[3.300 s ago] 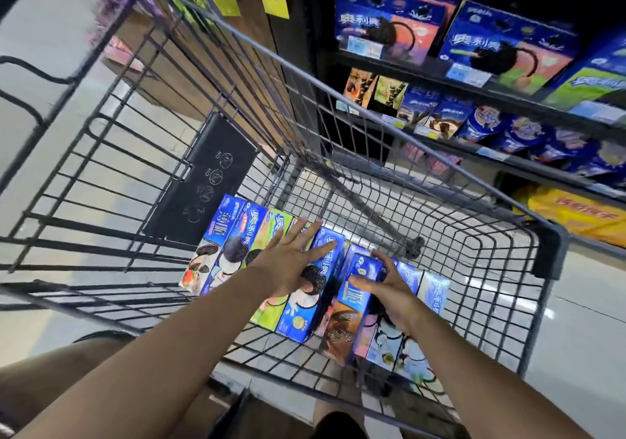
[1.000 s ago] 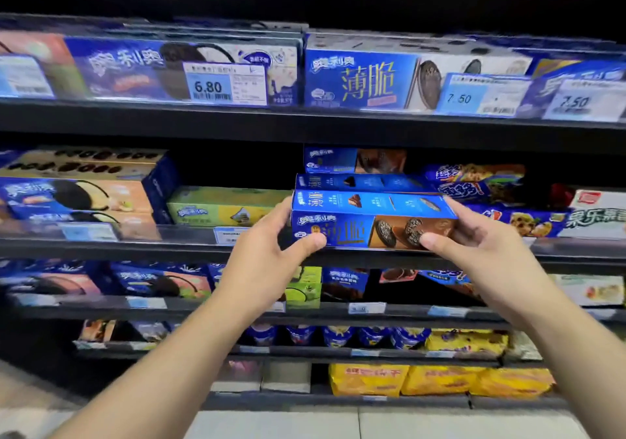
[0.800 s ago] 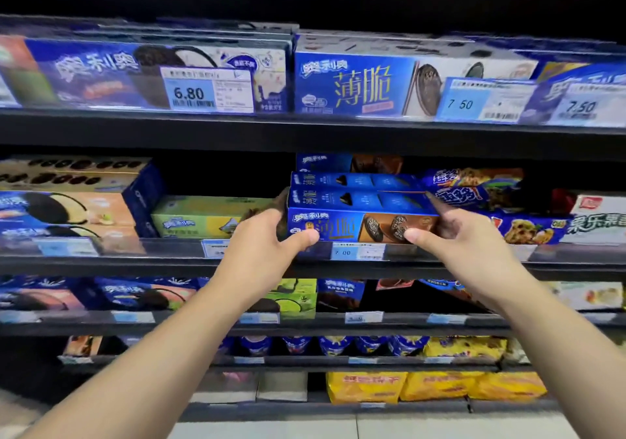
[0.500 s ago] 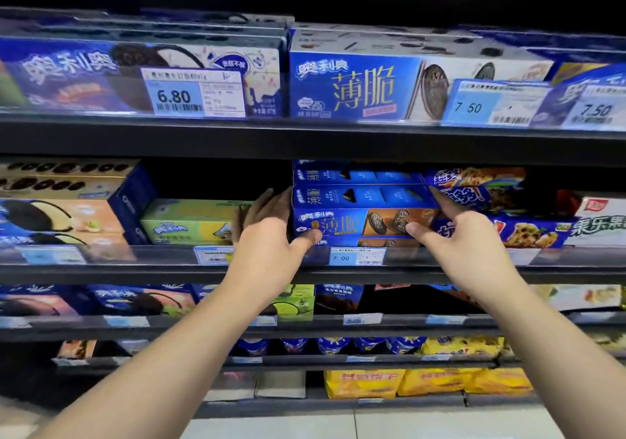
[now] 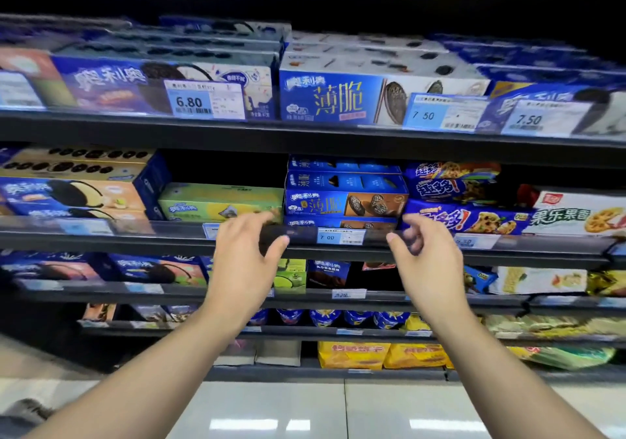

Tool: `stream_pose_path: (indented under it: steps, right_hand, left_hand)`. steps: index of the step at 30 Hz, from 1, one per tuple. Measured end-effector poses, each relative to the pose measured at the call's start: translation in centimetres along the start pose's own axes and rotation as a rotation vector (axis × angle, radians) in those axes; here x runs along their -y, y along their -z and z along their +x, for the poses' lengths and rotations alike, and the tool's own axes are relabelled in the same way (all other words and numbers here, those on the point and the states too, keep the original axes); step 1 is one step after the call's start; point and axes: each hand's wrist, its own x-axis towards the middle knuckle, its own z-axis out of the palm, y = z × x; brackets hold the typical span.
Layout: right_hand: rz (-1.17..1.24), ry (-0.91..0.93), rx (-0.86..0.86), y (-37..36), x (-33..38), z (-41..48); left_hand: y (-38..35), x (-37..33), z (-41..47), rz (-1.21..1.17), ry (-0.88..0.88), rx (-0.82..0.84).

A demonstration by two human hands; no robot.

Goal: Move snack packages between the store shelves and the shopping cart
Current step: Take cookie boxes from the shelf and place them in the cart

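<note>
1. At the centre of the frame, you are holding your left hand (image 5: 244,266) and right hand (image 5: 432,266) up before the middle shelf (image 5: 135,240). They are well apart, one at each side of a price tag (image 5: 340,236) reading 7.00.
2. Your left hand is gripping nothing. Its thumb is pointing right along the shelf rail, and its fingers are lying loose and blurred by the rail.
3. Your right hand is likewise holding nothing, with its fingers hanging loosely curled and blurred in front of the rail.
4. The blue box (image 5: 345,201) is lying flat on the middle shelf, just above the gap between your hands and touching neither. It is resting on a lower box (image 5: 338,223), of which only a strip is showing above the rail.
5. A green box (image 5: 220,201) is sitting just left of the blue box, and cookie packs (image 5: 467,218) are lying just right of it.
6. Across the upper part of the frame, the top shelf (image 5: 135,130) is carrying larger boxes behind tags reading 6.80 and 7.50.
7. Yellow bags (image 5: 352,355) are lying on the lowest shelf at lower centre.
</note>
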Motion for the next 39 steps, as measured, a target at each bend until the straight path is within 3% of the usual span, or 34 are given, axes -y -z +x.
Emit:
stream_pose_path:
  steps: [6, 14, 19, 24, 30, 34, 39]
  right_hand:
    - [-0.125, 0.030, 0.270, 2.1, 3.3, -3.7]
    - [-0.176, 0.281, 0.652, -0.4, 13.5, -12.6]
    - [-0.042, 0.320, 0.855, -5.8, 20.5, -22.6]
    - [-0.024, 0.316, 1.168, -13.2, 25.1, -32.4]
    - [-0.079, 0.162, 1.400, -22.7, 28.0, -40.2]
    - [-0.123, -0.041, 1.490, -28.7, 29.0, -43.6]
    - [-0.243, -0.254, 1.466, -35.3, 29.4, -46.0]
  left_hand:
    - [4.8, -1.4, -5.6, 0.040, 0.041, 0.190]
    - [15.0, 0.9, -14.1, 0.275, 0.159, 0.342]
    - [23.0, 7.7, -21.7, 0.328, 0.388, 0.375]
    - [29.1, 17.7, -28.1, 0.411, 0.574, 0.408]
    - [33.9, 30.2, -33.8, 0.412, 0.769, 0.582]
    - [35.8, 38.2, -34.9, 0.449, 0.699, 0.711]
    - [34.6, 47.2, -35.8, 0.528, 0.307, 1.003]
